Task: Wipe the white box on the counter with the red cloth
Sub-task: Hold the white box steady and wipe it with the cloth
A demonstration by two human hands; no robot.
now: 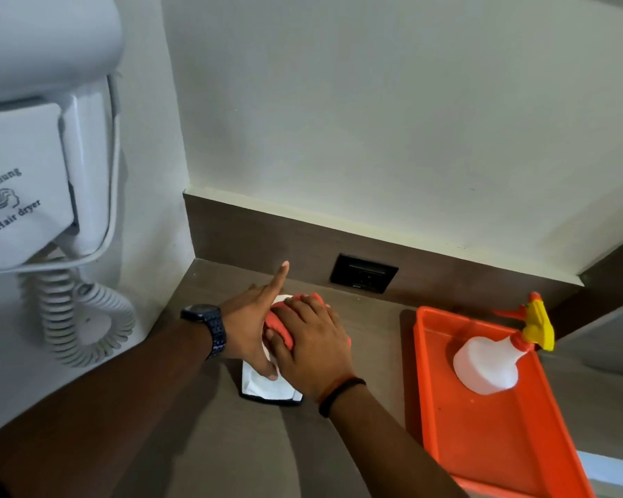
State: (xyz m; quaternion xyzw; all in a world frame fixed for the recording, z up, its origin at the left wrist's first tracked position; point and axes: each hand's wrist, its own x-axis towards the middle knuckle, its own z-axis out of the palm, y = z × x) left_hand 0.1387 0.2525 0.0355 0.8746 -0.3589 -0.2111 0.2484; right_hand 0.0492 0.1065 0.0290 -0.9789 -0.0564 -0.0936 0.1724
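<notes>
You face a corner of plain pale walls (374,120); a dark wood-grain tabletop (231,443) fills it, edged by a matching brown upstand (267,239); a black socket plate (364,273) sits in that upstand; on your left wall hangs a white hair dryer (33,156) with a coiled cord (76,318); the light is soft and even.

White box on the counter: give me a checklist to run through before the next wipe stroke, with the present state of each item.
1. Red cloth lies on the white box: ok.
2. Right hand presses flat on the cloth: ok.
3. Left hand steadies the box, index finger raised: ok.
4. Box's near end is uncovered, not yet under the cloth: not ok.
5. Spray bottle sits in the orange tray, apart from the hands: ok.
6. Whether the cloth is damp: cannot tell.
</notes>
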